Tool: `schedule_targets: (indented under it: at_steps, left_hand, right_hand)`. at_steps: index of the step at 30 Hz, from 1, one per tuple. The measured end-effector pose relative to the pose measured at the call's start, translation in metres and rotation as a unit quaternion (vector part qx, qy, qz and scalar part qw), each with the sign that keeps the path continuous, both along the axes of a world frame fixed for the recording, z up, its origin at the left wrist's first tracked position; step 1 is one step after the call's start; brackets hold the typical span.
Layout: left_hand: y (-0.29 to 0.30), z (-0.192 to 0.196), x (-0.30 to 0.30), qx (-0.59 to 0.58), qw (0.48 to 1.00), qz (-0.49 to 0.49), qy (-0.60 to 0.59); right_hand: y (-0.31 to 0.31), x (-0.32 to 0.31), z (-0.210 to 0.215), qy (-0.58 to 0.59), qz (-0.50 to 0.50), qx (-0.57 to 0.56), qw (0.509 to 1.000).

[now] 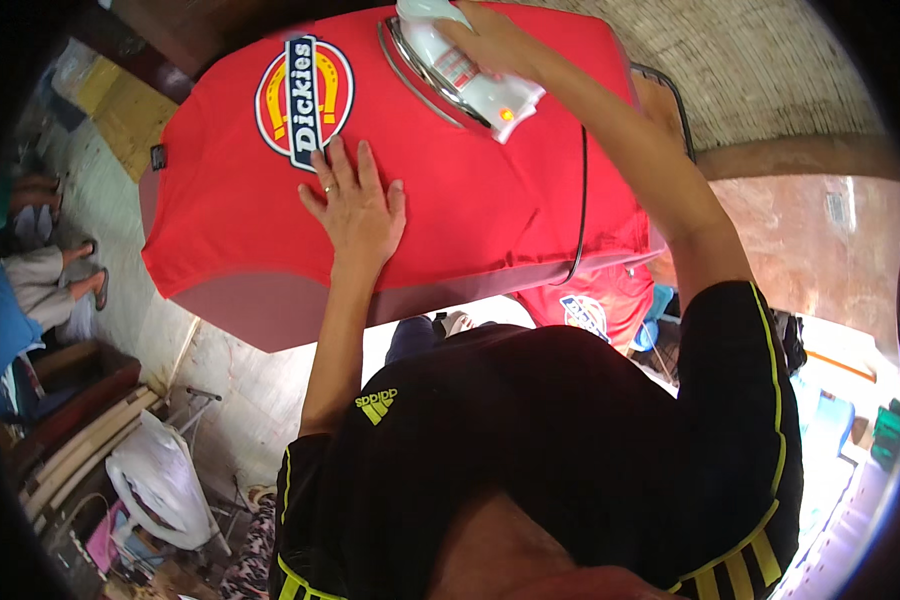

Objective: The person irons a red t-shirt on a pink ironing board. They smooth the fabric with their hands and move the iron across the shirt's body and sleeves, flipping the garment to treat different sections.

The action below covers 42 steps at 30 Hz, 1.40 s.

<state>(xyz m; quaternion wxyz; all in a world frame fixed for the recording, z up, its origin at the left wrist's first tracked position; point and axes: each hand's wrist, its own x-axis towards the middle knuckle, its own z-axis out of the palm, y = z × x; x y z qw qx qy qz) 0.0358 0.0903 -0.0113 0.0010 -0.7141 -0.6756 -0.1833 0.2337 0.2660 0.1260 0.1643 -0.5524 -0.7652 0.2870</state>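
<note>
**Red shirt under the iron**

Red T-shirt (470, 190) lies spread on the ironing board (270, 310). The left hand (355, 205) presses flat on it, fingers spread. The right hand (495, 40) grips the white iron (460, 75) near the collar.

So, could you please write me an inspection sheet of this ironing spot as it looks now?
Surface: ironing board, mostly covered.
Job's things: red shirt spread flat, badge print up; white iron on it.
Clutter: second red shirt below the board; white bag on the floor.
Grippers: left hand flat on the shirt; right hand gripping the iron.
Cables: black cord across the shirt.
Surroundings: seated person's feet at left.
</note>
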Motion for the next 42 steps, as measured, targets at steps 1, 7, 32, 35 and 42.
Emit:
schedule_targets:
  at_steps: [1, 7, 32, 35, 42]
  left_hand:
    - [0.007, 0.000, 0.007, 0.011, 1.000, -0.020, -0.004]
    - [0.008, 0.009, 0.072, 0.015, 0.988, -0.144, -0.044]
    - [-0.013, 0.014, 0.108, 0.042, 0.973, -0.227, 0.022]
    - [-0.015, 0.014, 0.111, 0.060, 0.974, -0.220, 0.015]
    - [-0.007, -0.005, 0.109, 0.098, 0.986, -0.124, 0.045]
  right_hand:
    - [-0.015, 0.012, 0.009, -0.026, 0.011, -0.016, 0.999]
    - [-0.101, 0.122, -0.022, -0.064, -0.087, 0.101, 0.989]
    - [-0.184, 0.271, -0.044, -0.072, -0.152, 0.311, 0.935]
    - [-0.217, 0.294, -0.046, 0.035, -0.196, 0.159, 0.967]
    - [-0.200, 0.254, -0.033, 0.035, -0.095, -0.028, 0.994]
